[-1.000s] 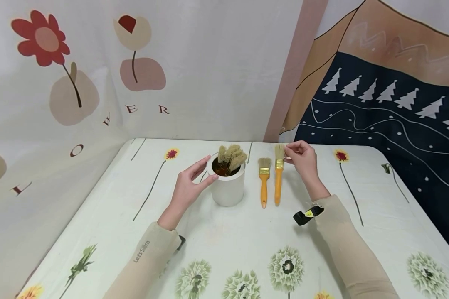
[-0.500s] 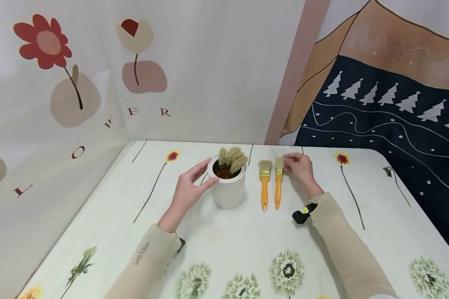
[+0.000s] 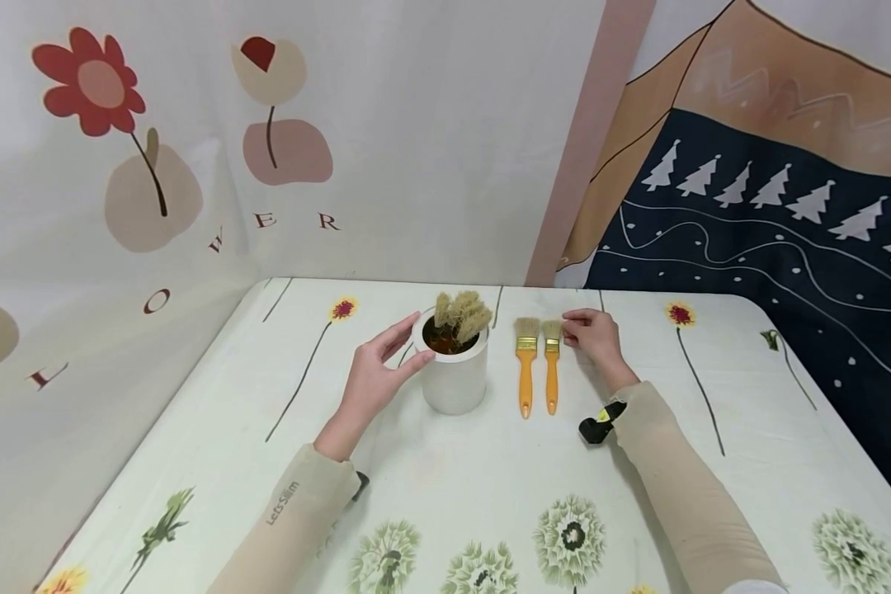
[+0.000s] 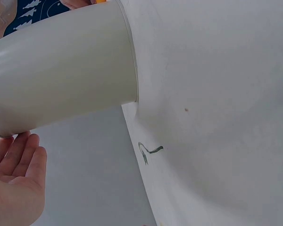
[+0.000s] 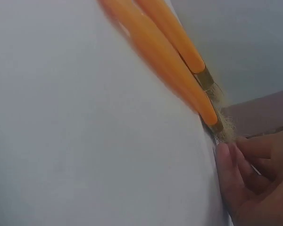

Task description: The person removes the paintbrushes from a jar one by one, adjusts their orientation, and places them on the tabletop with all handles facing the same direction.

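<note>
A pale round pot (image 3: 454, 384) with a beige tufted plant (image 3: 464, 315) stands on the table. My left hand (image 3: 377, 371) rests against its left side, thumb at the front rim. In the left wrist view, nearly straight fingertips (image 4: 20, 141) touch the pot (image 4: 66, 70). Right of the pot lie two orange-handled paintbrushes, the wider paintbrush (image 3: 525, 363) left of the narrower paintbrush (image 3: 553, 367). My right hand (image 3: 594, 337) pinches the tip of the narrower one's bristles, thumb and finger close together. The right wrist view shows the hand (image 5: 254, 179) at those bristles (image 5: 228, 133).
A white cloth (image 3: 431, 478) printed with flowers covers the table. Behind it hang a pale printed curtain (image 3: 416, 148) and a dark blue hanging (image 3: 713, 223) with tree shapes. Black wrist cameras sit below both hands, the right camera (image 3: 600, 424) showing more.
The narrower paintbrush has come down and slightly left, now flat beside the wider one. My right hand lowered with it. The left hand has stayed at the pot.
</note>
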Demonstrator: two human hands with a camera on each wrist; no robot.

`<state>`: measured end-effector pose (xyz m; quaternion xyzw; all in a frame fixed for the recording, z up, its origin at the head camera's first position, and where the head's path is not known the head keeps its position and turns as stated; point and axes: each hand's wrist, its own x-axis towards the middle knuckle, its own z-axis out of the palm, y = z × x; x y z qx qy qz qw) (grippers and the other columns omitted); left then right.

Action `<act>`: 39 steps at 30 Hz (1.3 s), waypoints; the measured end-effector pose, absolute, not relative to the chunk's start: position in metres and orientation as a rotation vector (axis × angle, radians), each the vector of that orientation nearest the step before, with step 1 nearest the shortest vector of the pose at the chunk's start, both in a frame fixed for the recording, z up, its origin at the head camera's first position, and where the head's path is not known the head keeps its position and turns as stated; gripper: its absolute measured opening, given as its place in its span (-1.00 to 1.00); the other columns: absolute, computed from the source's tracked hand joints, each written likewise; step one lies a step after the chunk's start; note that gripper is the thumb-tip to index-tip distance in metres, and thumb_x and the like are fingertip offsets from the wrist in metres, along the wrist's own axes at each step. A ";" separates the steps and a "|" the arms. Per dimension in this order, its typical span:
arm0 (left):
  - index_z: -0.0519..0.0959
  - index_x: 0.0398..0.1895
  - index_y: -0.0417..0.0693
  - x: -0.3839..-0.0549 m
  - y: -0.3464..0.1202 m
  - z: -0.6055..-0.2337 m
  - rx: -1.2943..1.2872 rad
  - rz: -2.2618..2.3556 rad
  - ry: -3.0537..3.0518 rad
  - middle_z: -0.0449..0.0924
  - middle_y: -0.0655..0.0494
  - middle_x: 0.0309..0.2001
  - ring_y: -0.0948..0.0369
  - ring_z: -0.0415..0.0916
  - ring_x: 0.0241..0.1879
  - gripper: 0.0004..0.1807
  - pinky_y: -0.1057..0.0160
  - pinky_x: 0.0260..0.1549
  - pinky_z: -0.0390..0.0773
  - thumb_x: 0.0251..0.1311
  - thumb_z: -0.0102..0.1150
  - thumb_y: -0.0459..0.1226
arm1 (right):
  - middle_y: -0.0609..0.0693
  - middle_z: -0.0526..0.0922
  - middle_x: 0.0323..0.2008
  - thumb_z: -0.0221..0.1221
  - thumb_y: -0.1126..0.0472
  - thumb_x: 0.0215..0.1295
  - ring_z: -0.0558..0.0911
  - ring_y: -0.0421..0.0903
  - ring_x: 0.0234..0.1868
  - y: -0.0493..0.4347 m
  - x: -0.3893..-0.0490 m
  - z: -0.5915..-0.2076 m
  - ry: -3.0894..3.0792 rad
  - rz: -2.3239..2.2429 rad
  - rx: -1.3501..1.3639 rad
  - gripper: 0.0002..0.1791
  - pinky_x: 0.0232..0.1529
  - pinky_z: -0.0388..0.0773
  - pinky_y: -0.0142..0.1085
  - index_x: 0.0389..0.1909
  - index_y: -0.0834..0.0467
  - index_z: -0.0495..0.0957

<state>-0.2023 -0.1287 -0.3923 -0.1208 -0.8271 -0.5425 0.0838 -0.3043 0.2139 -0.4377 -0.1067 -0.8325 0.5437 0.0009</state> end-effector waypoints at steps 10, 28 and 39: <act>0.43 0.40 0.00 -0.201 -0.128 -0.391 -0.363 -1.638 -2.459 0.42 -0.01 0.40 0.05 0.41 0.38 -0.34 0.15 0.38 0.45 0.21 0.38 -0.18 | 0.15 0.65 -0.10 0.14 0.28 0.44 0.59 -0.35 -0.36 0.216 -0.299 -0.437 -2.583 1.712 -0.350 -0.69 -0.35 0.66 -0.62 0.12 0.29 0.59; 0.43 0.40 -0.01 -0.204 -0.128 -0.392 -0.368 -1.671 -2.447 0.42 -0.05 0.40 0.01 0.40 0.38 -0.34 0.02 0.39 0.44 0.22 0.37 -0.18 | 0.21 0.59 0.05 0.16 0.27 0.43 0.60 -0.34 -0.21 0.204 -0.282 -0.415 -2.518 1.814 -0.169 -0.66 0.00 0.73 -0.34 0.13 0.36 0.55; 0.43 0.40 0.00 -0.203 -0.128 -0.391 -0.359 -1.676 -2.449 0.42 -0.04 0.40 0.04 0.40 0.39 -0.34 0.09 0.39 0.44 0.23 0.37 -0.18 | 0.15 0.59 0.05 0.17 0.20 0.44 0.60 -0.41 -0.24 0.186 -0.270 -0.402 -2.501 1.858 -0.100 -0.62 0.10 0.69 -0.28 0.15 0.33 0.53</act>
